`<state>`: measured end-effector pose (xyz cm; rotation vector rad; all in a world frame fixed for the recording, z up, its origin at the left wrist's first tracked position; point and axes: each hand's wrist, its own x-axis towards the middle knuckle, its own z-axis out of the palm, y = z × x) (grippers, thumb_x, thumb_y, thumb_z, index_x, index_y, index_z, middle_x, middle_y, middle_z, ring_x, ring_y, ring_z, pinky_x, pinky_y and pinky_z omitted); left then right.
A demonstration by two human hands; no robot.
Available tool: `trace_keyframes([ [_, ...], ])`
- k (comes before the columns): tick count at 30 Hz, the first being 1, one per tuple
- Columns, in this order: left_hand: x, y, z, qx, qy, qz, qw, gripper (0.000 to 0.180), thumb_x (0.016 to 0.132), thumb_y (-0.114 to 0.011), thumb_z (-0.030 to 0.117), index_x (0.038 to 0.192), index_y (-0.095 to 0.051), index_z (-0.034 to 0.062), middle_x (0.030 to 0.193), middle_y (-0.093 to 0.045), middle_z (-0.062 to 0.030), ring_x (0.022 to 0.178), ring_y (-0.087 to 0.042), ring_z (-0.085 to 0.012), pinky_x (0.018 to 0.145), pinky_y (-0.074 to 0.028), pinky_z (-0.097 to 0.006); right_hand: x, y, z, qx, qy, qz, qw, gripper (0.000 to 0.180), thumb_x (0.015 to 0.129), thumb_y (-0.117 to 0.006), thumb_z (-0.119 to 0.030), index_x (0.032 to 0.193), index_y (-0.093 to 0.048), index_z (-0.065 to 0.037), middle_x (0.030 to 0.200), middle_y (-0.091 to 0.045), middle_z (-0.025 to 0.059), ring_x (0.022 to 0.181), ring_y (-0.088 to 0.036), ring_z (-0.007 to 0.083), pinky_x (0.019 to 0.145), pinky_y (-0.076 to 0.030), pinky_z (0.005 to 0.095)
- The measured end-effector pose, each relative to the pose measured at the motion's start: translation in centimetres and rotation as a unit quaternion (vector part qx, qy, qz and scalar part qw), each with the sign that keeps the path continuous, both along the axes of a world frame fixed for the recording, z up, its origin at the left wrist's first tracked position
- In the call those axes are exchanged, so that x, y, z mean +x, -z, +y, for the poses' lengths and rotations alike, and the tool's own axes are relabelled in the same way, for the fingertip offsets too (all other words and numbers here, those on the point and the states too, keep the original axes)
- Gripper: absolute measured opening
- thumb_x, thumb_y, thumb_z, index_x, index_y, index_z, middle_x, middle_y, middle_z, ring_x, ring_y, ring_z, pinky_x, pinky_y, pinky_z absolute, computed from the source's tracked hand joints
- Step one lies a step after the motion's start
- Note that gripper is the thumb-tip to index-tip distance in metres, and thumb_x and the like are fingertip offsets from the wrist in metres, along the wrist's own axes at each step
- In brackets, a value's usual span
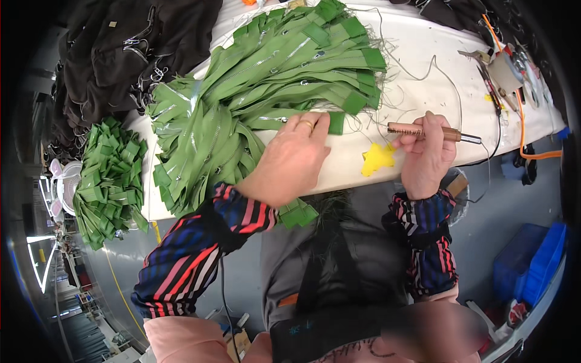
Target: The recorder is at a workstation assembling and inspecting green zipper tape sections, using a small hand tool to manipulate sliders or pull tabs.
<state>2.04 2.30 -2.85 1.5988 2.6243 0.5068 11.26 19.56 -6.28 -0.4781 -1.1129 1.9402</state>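
My left hand, with a ring on one finger, lies over a green zipper near the table's front edge. Its fingers are pressed together on the strip beside the square green end tab; the thumb side is partly hidden. A brown pen-shaped tool with a metal end is gripped in my right hand, held over the table to the right of that tab. Left of my wrist and beyond spreads a large bundle of green zippers, bound with a clear band. Loose threads fringe the tabs.
A yellow scrap lies between my hands on the white table. Black garments are heaped at the far left, above another green bunch hanging over the edge. Scissors and orange cord lie right; blue bins stand below.
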Motion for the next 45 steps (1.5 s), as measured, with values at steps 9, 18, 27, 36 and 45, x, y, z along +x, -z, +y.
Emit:
trace_keyframes([
  [9, 1.3, -0.3, -1.5, 0.071, -0.001, -0.047, 0.996, 0.036, 0.078, -0.060, 0.010, 0.111, -0.049, 0.0005, 0.104, -0.050, -0.0150, 0.090, -0.053, -0.0320, 0.077, -0.045, -0.037, -0.2, 0.0, -0.1, 0.025, 0.003, -0.010, 1.000, 0.019, 0.085, -0.054, -0.017, 0.075, -0.053, -0.001, 0.065, -0.056, 0.0059, 0.044, -0.051, 0.0102, 0.042, -0.043, 0.0220],
  [18, 1.6, -0.3, -0.4, 0.040, 0.046, 0.090, 0.994, 0.010, 0.074, -0.062, 0.009, 0.081, -0.054, 0.0061, 0.081, -0.055, -0.0071, 0.077, -0.055, -0.0246, 0.066, -0.046, -0.032, -0.4, 0.3, 0.0, 0.027, -0.004, 0.013, 1.000, 0.020, 0.086, -0.054, -0.016, 0.074, -0.052, -0.001, 0.064, -0.056, 0.0061, 0.044, -0.052, 0.0102, 0.042, -0.043, 0.0226],
  [27, 0.5, -0.4, -1.1, 0.093, -0.094, -0.222, 0.966, 0.007, 0.079, -0.060, 0.004, 0.083, -0.058, -0.0004, 0.078, -0.062, -0.0079, 0.074, -0.062, -0.0124, 0.069, -0.047, -0.023, 0.0, -0.6, -1.9, 0.074, -0.068, -0.072, 0.992, 0.019, 0.087, -0.053, -0.017, 0.076, -0.054, -0.001, 0.062, -0.056, 0.0046, 0.047, -0.054, 0.0096, 0.045, -0.040, 0.0189],
  [36, -0.2, 0.3, -1.6, 0.145, -0.041, -0.250, 0.956, 0.007, 0.082, -0.057, 0.004, 0.079, -0.053, -0.0003, 0.073, -0.061, -0.0065, 0.072, -0.060, -0.0131, 0.068, -0.047, -0.026, -0.5, -0.9, -2.7, 0.146, -0.197, -0.174, 0.954, 0.014, 0.082, -0.061, -0.011, 0.075, -0.056, 0.000, 0.064, -0.055, 0.0012, 0.052, -0.053, 0.0051, 0.045, -0.040, 0.0165],
  [45, -0.1, 0.3, -1.5, 0.150, -0.059, -0.216, 0.963, 0.011, 0.080, -0.061, 0.009, 0.077, -0.055, 0.0015, 0.069, -0.060, -0.0076, 0.064, -0.057, -0.0199, 0.059, -0.044, -0.029, -0.5, -0.8, -2.8, 0.213, -0.216, -0.170, 0.938, 0.012, 0.084, -0.058, -0.010, 0.076, -0.057, -0.001, 0.069, -0.056, 0.0007, 0.054, -0.057, 0.0072, 0.046, -0.043, 0.0162],
])
